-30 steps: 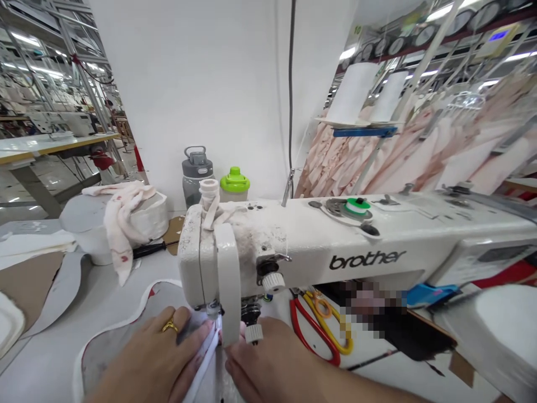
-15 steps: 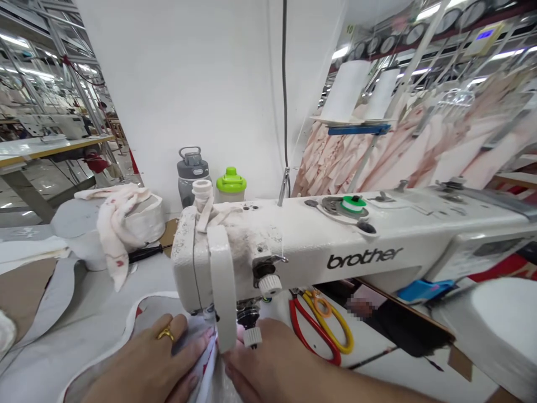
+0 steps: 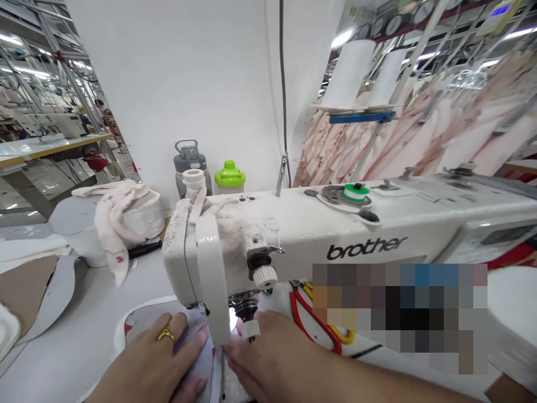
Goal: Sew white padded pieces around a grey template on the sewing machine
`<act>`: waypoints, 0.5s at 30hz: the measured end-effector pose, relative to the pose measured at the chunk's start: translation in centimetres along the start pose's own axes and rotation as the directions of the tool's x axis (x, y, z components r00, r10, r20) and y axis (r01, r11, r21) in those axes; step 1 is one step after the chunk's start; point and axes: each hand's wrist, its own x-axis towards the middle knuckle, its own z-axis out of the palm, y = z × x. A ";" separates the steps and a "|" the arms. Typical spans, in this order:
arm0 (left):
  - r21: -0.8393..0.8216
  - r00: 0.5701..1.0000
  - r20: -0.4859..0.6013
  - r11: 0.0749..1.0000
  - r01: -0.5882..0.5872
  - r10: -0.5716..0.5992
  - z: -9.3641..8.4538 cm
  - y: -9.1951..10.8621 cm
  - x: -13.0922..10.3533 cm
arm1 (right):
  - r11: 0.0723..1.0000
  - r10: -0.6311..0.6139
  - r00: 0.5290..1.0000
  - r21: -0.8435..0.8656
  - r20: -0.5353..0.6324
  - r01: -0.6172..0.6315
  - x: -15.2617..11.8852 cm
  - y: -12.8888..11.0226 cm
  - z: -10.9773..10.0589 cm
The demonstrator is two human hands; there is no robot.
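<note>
Both hands lie flat on a pale fabric piece under the head of the white sewing machine, at the near edge of the bench. The left hand, with a gold ring on one finger, presses the cloth down just left of the needle area, fingers spread and grasping nothing. The right hand rests on the cloth just right of the presser foot, fingertips close to the left hand's; it too is laid open on the fabric rather than closed around anything.

Compared with a second ago, the white-trimmed edge that ran out between the hands towards the near side is now mostly hidden, and the curved border to the left sits nearer the machine. This suggests the cloth has been fed on under the foot while the hands guide it, though the view has also shifted.

Red and yellow scissors lie just right of the right hand. Farther off stand a grey bottle and a green-lidded bottle, with a draped cloth to the far left.
</note>
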 end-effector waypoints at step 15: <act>-0.133 0.920 0.374 0.975 0.176 -0.115 0.7 1.1 -1.2 | 0.998 0.062 0.996 0.005 -0.059 -0.062 0.1 0.0 0.8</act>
